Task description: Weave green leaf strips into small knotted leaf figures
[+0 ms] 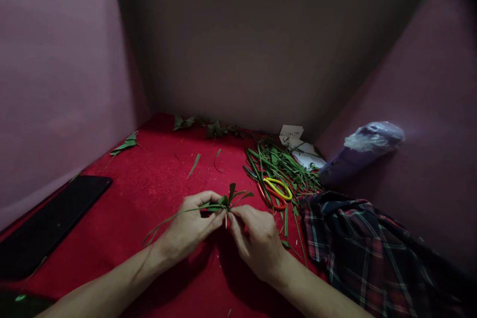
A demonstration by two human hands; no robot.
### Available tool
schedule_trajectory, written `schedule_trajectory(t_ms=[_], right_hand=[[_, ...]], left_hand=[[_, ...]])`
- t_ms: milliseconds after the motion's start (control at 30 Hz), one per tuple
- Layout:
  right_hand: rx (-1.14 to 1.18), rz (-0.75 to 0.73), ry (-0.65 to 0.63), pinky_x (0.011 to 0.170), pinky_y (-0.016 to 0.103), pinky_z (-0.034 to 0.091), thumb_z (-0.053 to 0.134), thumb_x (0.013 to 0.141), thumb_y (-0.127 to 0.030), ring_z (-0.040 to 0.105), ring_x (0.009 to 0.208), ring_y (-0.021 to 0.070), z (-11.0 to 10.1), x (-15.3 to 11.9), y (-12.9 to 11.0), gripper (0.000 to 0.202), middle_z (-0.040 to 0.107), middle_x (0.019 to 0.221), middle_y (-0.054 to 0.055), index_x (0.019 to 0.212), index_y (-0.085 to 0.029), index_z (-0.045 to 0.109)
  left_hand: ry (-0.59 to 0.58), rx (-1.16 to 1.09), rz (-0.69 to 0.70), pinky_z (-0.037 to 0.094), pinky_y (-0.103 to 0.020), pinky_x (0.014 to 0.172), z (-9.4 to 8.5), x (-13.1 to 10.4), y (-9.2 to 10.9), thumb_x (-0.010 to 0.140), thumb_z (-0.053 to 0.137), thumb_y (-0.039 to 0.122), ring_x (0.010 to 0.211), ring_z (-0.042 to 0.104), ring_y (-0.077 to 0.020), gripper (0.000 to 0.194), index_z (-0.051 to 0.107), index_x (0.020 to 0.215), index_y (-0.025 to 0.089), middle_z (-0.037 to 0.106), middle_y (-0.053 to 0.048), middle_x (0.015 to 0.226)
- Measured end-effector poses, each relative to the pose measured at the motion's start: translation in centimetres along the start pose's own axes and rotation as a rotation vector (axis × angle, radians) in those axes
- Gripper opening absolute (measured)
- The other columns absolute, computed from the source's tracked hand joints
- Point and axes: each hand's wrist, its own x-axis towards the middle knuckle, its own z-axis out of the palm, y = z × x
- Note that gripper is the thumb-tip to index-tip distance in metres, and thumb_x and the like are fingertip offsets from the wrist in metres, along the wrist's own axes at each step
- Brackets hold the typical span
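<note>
Between my two hands is a small bunch of green leaf strips [225, 201], with a pale stem end poking down below the fingertips. My left hand [190, 218] pinches it from the left, and a long thin strip trails back over that wrist. From the right, the thumb and fingers of my right hand [257, 238] pinch the same bunch near its base. Scissors [278, 193] with red and yellow handles lie beyond my right hand, their blades partly among cut leaves. Exactly how the strips are joined is hidden by my fingers.
A heap of long green leaves [283, 159] lies at the right back, beside white papers [303, 151]. Plaid cloth [357, 243] is bunched at the right, below a purple plastic-wrapped roll [361, 151]. A black flat panel [59, 223] lies left on the red cloth [149, 159]. Walls enclose three sides.
</note>
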Motion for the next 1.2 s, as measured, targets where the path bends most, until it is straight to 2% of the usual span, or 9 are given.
schedule_trajectory(t_ms=[100, 200, 333, 600, 833, 1033, 1200], right_hand=[[0.007, 0.028, 0.001, 0.056, 0.025, 0.038, 0.046, 0.086, -0.015, 0.054, 0.055, 0.0134, 0.11, 0.07, -0.07, 0.013, 0.060, 0.065, 0.003, 0.079, -0.015, 0.057], [0.017, 0.050, 0.001, 0.056, 0.024, 0.037, 0.046, 0.085, -0.015, 0.054, 0.056, 0.0129, 0.27, 0.04, 0.01, 0.013, 0.061, 0.065, 0.003, 0.078, -0.016, 0.056], [0.018, 0.074, 0.021, 0.054, 0.023, 0.036, 0.046, 0.082, -0.013, 0.053, 0.053, 0.0123, 0.35, -0.03, 0.11, 0.012, 0.059, 0.063, 0.002, 0.075, -0.016, 0.056], [0.118, 0.148, 0.026, 0.050, 0.022, 0.033, 0.050, 0.082, -0.016, 0.047, 0.048, 0.0098, -0.02, 0.27, -0.04, 0.012, 0.057, 0.059, 0.000, 0.073, -0.017, 0.057], [0.078, 0.113, -0.022, 0.050, 0.022, 0.033, 0.048, 0.083, -0.016, 0.048, 0.048, 0.0100, -0.27, 0.47, 0.10, 0.014, 0.057, 0.059, 0.000, 0.072, -0.017, 0.057], [-0.046, 0.032, 0.027, 0.050, 0.023, 0.032, 0.045, 0.083, -0.014, 0.052, 0.048, 0.0114, 0.44, 0.17, 0.35, 0.016, 0.058, 0.058, 0.001, 0.073, -0.016, 0.057], [-0.070, 0.049, 0.038, 0.051, 0.022, 0.034, 0.044, 0.084, -0.016, 0.054, 0.049, 0.0120, 0.61, 0.09, 0.32, 0.016, 0.059, 0.057, 0.001, 0.073, -0.016, 0.057]], left_hand=[[0.010, 0.077, 0.036, 0.037, -0.020, 0.056, 0.03, -0.16, -0.26, 0.072, 0.055, 0.016, 0.063, 0.046, -0.0112, 0.005, 0.060, 0.073, 0.015, 0.053, 0.002, 0.066], [0.026, 0.062, -0.009, 0.036, -0.020, 0.054, 0.33, -0.10, -0.33, 0.069, 0.053, 0.012, 0.060, 0.045, -0.0105, 0.007, 0.060, 0.070, 0.015, 0.051, 0.003, 0.063], [0.034, -0.014, -0.097, 0.036, -0.021, 0.055, 0.77, 0.19, -0.28, 0.067, 0.055, 0.013, 0.058, 0.044, -0.0099, 0.004, 0.058, 0.067, 0.015, 0.050, 0.004, 0.061], [0.032, -0.031, -0.092, 0.036, -0.021, 0.053, 0.63, 0.01, -0.45, 0.068, 0.056, 0.015, 0.058, 0.045, -0.0103, 0.004, 0.060, 0.070, 0.015, 0.052, 0.003, 0.062], [0.010, 0.079, 0.038, 0.039, -0.020, 0.055, 0.24, -0.06, -0.39, 0.072, 0.057, 0.018, 0.064, 0.049, -0.0114, 0.006, 0.062, 0.075, 0.016, 0.057, 0.001, 0.069], [0.009, 0.028, -0.022, 0.041, -0.020, 0.055, 0.52, 0.22, -0.65, 0.069, 0.059, 0.019, 0.060, 0.051, -0.0113, 0.007, 0.062, 0.075, 0.015, 0.059, 0.001, 0.066], [0.012, 0.037, -0.030, 0.042, -0.021, 0.057, 0.41, 0.24, -0.44, 0.066, 0.062, 0.020, 0.062, 0.052, -0.0126, 0.010, 0.062, 0.074, 0.014, 0.060, 0.001, 0.066]])
